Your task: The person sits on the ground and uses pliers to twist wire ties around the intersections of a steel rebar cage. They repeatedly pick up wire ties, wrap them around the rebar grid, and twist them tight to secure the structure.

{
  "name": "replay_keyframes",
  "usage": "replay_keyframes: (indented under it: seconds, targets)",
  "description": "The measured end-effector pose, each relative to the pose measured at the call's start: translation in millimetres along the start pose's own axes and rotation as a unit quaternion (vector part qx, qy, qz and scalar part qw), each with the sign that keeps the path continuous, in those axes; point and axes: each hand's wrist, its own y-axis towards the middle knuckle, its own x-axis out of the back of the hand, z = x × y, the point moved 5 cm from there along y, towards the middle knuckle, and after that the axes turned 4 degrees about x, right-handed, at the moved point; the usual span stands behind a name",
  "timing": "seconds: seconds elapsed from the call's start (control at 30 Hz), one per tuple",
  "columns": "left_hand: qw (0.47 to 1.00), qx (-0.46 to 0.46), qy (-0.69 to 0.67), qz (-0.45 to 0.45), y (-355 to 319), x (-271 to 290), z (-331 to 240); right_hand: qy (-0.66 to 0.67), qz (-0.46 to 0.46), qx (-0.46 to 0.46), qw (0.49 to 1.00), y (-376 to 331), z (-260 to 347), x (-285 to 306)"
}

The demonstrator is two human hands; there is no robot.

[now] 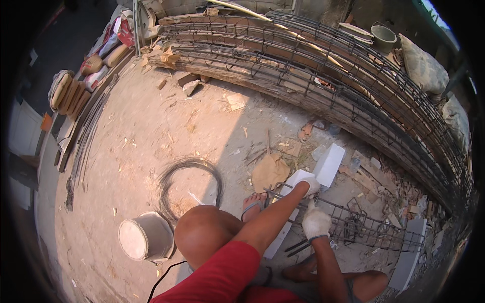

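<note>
Rusty steel rebar cage [364, 224], lying on the dusty concrete floor [141, 136] before my knees: my white-gloved left hand [309, 185] is closed on its near end, my gloved right hand [316, 221] clamped over a top bar. The step appears to be tying stirrups; the next move calls for wire from the dark coil [189, 187] beside the grey bucket [146, 236].

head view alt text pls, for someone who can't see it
Seen from above, a seated person's gloved left hand and right hand grip a small rebar cage lying on dusty ground. A coil of wire and a tipped bucket lie to their left; long rebar cages are stacked behind.
</note>
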Motion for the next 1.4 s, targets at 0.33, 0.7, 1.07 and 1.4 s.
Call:
replay_keyframes:
  seconds: [0.33,0.7,1.07,1.4]
  targets:
    - [0.948,0.067,-0.296,0.093,-20,0,6,0.086,0.013,-0.031,0.996,-13,-2,7]
    - [0.995,-0.08,-0.055,0.031,-5,-11,11,-0.009,-0.099,0.012,0.995,12,8,-16]
    - [0.991,-0.102,-0.086,0.01,-30,-11,8,0.011,-0.024,0.009,1.0,14,25,-5]
    - [0.99,-0.091,-0.108,0.02,-28,-5,18,0.184,-0.088,-0.055,0.977,1,14,-15]
